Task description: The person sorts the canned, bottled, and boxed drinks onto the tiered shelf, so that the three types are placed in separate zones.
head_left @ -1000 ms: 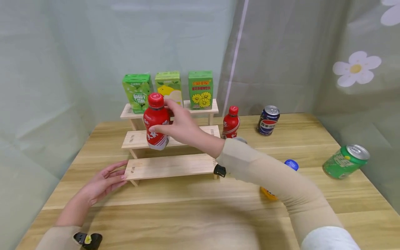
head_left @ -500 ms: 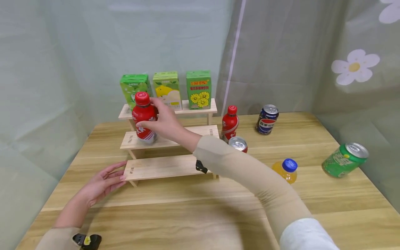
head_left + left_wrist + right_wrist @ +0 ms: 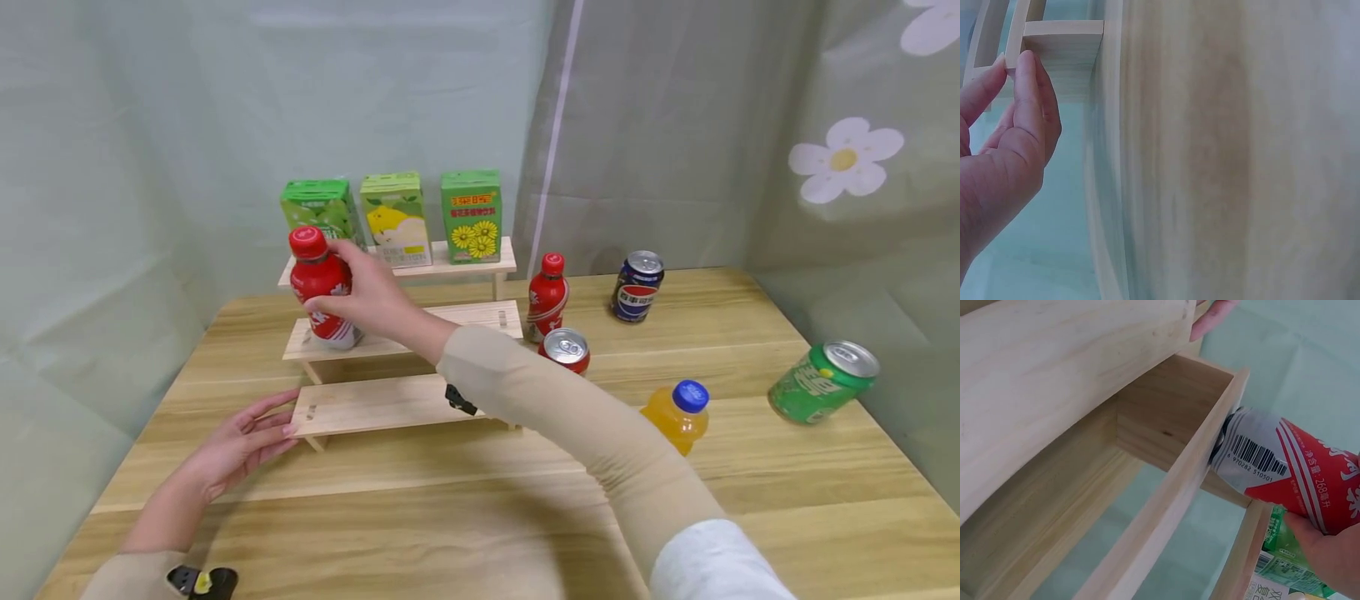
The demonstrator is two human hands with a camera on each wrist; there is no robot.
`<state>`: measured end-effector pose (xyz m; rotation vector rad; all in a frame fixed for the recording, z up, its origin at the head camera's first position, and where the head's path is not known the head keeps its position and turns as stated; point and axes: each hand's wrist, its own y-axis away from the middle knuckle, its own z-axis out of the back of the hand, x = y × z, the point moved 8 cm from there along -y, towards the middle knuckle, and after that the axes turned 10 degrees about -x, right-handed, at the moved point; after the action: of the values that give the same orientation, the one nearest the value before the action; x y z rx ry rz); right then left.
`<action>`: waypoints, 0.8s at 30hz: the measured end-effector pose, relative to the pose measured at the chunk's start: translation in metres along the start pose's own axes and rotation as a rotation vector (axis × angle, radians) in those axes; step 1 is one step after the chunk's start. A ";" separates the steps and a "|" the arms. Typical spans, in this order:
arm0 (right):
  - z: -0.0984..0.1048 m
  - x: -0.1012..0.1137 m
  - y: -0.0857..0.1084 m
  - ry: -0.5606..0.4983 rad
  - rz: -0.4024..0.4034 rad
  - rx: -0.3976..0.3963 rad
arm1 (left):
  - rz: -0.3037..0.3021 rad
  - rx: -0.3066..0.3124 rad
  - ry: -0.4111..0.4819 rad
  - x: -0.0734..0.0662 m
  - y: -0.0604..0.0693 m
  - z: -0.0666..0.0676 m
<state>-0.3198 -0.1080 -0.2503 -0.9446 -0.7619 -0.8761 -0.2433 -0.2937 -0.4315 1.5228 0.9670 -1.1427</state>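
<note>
My right hand (image 3: 371, 292) grips a red plastic drink bottle (image 3: 324, 292) with a red cap, thumb on the near side. The bottle is at the left end of the middle step of a three-step wooden display rack (image 3: 390, 404). In the right wrist view, the bottle's silver base (image 3: 1250, 447) is at that board's edge; whether its full weight rests there I cannot tell. My left hand (image 3: 243, 442) pinches the left end of the lowest step; in the left wrist view its thumb (image 3: 985, 90) and fingers are on either side of the board.
Three green drink cartons (image 3: 393, 221) stand on the top step. Right of the rack are another red bottle (image 3: 548, 298), a red can (image 3: 565, 348), a dark blue can (image 3: 637, 287), an orange drink bottle (image 3: 678, 417) and a green can (image 3: 823, 382). Curtains hang behind the table.
My right hand has carried the red bottle leftward and down to the left end of the middle step. The left hand stays on the lowest step. The head view has shifted slightly.
</note>
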 end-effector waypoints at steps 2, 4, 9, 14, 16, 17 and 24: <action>-0.002 0.000 -0.002 0.010 -0.004 0.016 | 0.002 -0.001 0.000 0.000 0.000 0.000; -0.004 -0.001 -0.004 0.021 -0.012 0.032 | 0.006 -0.002 0.000 0.000 -0.001 0.001; -0.008 -0.002 -0.007 0.050 -0.022 0.055 | 0.013 0.006 0.010 0.000 -0.001 0.001; -0.009 -0.002 -0.009 0.066 -0.014 0.060 | 0.001 0.033 0.024 0.000 -0.001 -0.001; -0.009 -0.002 -0.009 0.087 -0.003 0.061 | -0.003 0.039 0.027 0.000 -0.001 -0.002; -0.009 -0.002 -0.010 0.102 0.002 0.062 | -0.004 0.041 0.027 0.000 -0.001 -0.002; -0.007 0.000 -0.012 0.200 0.007 0.070 | -0.012 0.048 0.038 -0.001 0.000 -0.003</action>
<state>-0.3296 -0.1184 -0.2491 -0.7846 -0.6133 -0.9164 -0.2429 -0.2908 -0.4300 1.5836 0.9813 -1.1561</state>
